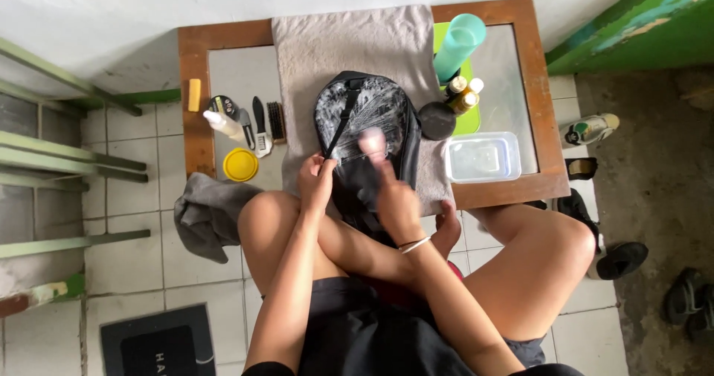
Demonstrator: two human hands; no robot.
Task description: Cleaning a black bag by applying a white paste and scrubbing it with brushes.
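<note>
We count one black bag (pixel 362 134) on one towel (pixel 349 37). Left of the bag we see two brushes (pixel 268 125), one white bottle (pixel 225 126) and one yellow lid (pixel 240 165). Right of the bag we see one green cup (pixel 458 43), two small bottles (pixel 461 93) and one clear box (pixel 483 157).

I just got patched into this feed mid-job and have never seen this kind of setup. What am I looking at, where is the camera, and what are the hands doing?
No machine here: a head-worn camera looks down at a seated person's bare hands and knees. On a small wooden table lies a towel with a soapy black backpack on it. The left hand grips the backpack's edge by a strap; the right hand is on the bag, its fingertips blurred. Left of the bag lie brushes and a yellow lid; to the right stand a teal tumbler and a clear plastic tub.
</note>
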